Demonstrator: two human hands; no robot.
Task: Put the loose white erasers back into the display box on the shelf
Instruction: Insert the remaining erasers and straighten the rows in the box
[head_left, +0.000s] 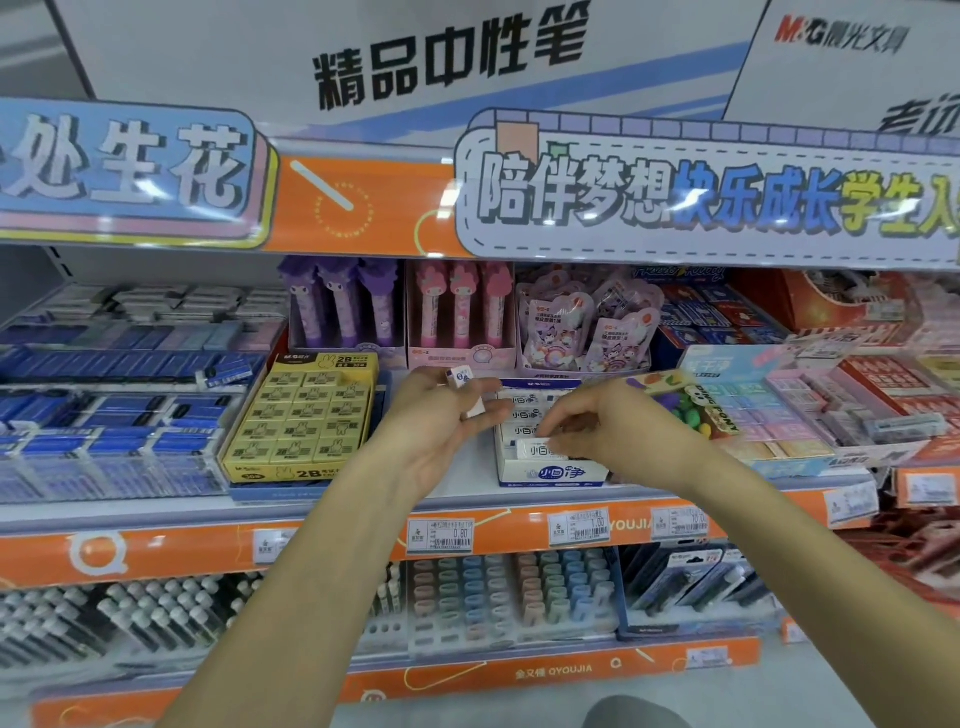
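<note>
A white and blue display box (550, 474) stands on the middle shelf, with rows of white erasers (523, 415) lying in it. My left hand (431, 423) hovers just left of the box, palm up, holding loose white erasers (461, 375) between its fingers. A second small white piece (476, 408) shows near its fingertips. My right hand (613, 426) reaches over the box from the right, and its fingertips pinch a white eraser (532, 449) at the box's front row.
A yellow box of 2B erasers (296, 421) stands left of the display box, with blue eraser trays (114, 410) further left. Pastel eraser boxes (779, 410) and a toy box sit to the right. Orange shelf edge (363, 540) with price tags runs below.
</note>
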